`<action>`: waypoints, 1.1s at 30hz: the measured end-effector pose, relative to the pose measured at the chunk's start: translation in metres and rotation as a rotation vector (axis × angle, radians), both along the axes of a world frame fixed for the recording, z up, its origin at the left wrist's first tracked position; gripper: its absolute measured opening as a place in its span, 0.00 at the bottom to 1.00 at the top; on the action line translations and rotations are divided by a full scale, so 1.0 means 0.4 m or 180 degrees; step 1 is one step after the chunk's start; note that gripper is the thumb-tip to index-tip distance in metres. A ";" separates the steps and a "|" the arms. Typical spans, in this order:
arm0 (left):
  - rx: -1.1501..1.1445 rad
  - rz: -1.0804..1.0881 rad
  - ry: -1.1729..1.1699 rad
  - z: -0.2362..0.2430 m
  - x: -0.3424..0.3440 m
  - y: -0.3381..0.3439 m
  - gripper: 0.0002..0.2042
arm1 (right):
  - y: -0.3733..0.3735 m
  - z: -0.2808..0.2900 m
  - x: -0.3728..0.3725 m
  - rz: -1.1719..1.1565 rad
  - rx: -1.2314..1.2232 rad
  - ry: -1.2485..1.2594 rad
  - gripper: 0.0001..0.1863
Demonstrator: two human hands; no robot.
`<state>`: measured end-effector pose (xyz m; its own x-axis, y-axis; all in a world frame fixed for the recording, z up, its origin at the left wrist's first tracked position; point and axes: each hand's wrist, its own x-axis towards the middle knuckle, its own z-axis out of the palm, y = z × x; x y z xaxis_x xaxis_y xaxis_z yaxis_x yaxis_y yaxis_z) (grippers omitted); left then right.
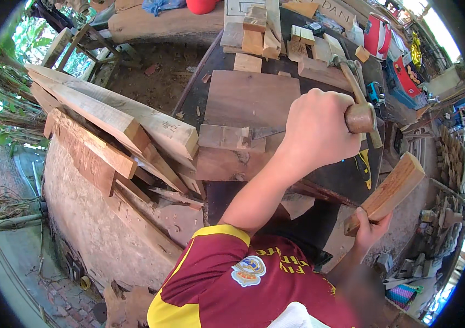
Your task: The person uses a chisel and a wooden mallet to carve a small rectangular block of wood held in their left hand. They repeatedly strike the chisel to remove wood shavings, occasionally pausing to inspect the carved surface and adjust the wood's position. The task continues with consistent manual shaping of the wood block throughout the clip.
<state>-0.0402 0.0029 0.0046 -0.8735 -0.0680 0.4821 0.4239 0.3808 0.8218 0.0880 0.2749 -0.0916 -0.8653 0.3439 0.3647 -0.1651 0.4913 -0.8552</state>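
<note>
The bare left hand (320, 127) is clenched in a tight fist, its back turned up toward the camera and most of its fingers hidden beneath. Behind that hand, the bare left forearm (262, 188) slants down and leftward to a bent elbow. Below and to the right of the fist, the bare right hand (372, 229) is closed in a grip, thumb visible; the forearm beneath it is partly blurred.

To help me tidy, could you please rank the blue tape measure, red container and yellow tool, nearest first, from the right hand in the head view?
1. Yellow tool, beyond the right hand.
2. Blue tape measure, farther up, right side.
3. Red container, top edge, left.
</note>
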 end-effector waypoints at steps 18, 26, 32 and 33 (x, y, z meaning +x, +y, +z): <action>0.0169 0.0033 0.0157 -0.008 -0.002 -0.008 0.07 | -0.002 -0.006 0.000 0.0011 -0.0059 -0.0112 0.39; 0.0686 -0.0049 0.0159 0.005 0.010 -0.058 0.09 | -0.008 0.074 -0.058 -0.0045 0.0529 -0.0111 0.40; 0.0660 0.0079 0.0069 0.013 0.017 -0.073 0.09 | 0.006 0.257 -0.184 -0.0879 0.1443 0.0892 0.34; 0.0629 0.0095 0.0053 0.014 0.019 -0.077 0.09 | 0.063 0.283 -0.220 -0.0642 0.1417 0.1124 0.33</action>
